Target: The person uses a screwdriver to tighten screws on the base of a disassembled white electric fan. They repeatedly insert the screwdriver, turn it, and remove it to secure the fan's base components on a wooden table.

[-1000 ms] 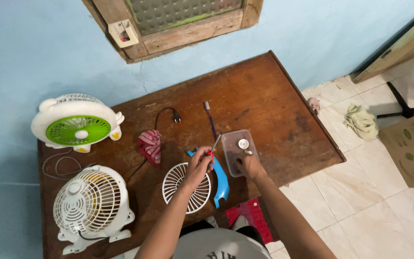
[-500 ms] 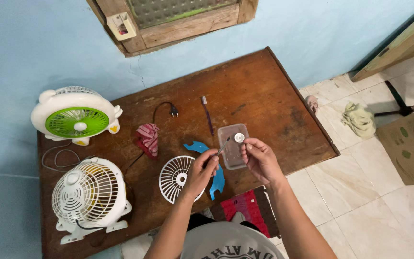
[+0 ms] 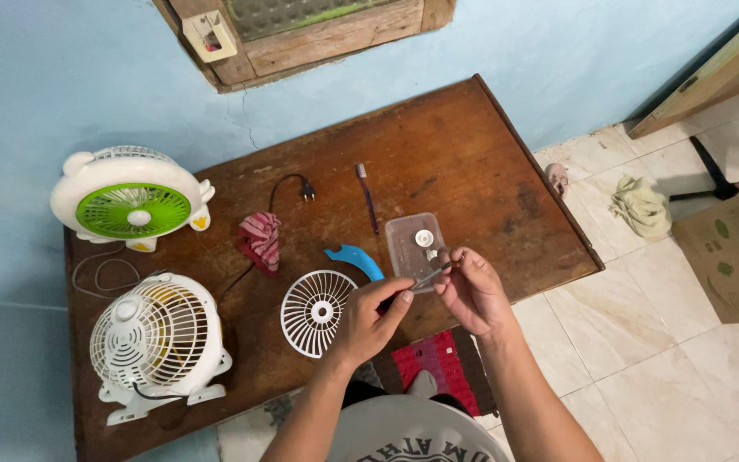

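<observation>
Over the table [image 3: 472, 137], the left hand [image 3: 369, 318] pinches a thin screwdriver [image 3: 428, 276], fingers closed around its shaft; the right hand [image 3: 470, 289] closes on its tip, just above the clear tray [image 3: 404, 257]. Keeping the tip steady over that tray seems wise.

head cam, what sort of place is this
Probably a room in a home used as a small fan repair spot: a worn wooden table against a blue wall, two small fans, a loose fan grille, tiled floor.
</observation>
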